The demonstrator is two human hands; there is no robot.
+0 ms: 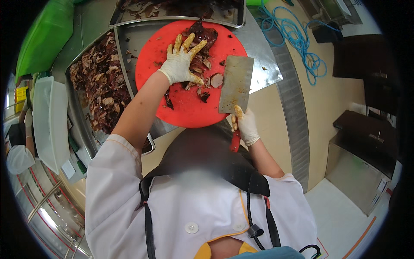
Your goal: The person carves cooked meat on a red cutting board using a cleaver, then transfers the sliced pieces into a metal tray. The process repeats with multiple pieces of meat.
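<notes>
My left hand (pixel 183 61), in a stained white glove, lies spread with fingers apart over dark cooked meat (pixel 205 37) on a round red cutting board (pixel 190 111). Its palm and thumb partly hide the cut pieces. My right hand (pixel 246 126), gloved too, grips the red handle of a cleaver (pixel 237 82). The broad blade points away from me over the board's right edge. Beside the blade, near its left side, lies a round pale slice of meat (pixel 216 80). Dark scraps are scattered on the board.
A metal tray (pixel 68 84) of chopped meat (pixel 103 87) stands at the left, another tray (pixel 178 18) beyond the board. A white plastic bin (pixel 50 123) and a green container (pixel 48 39) are farther left. A co-worker (pixel 21 155) is at the far left. A blue hose (pixel 299 40) lies at the upper right.
</notes>
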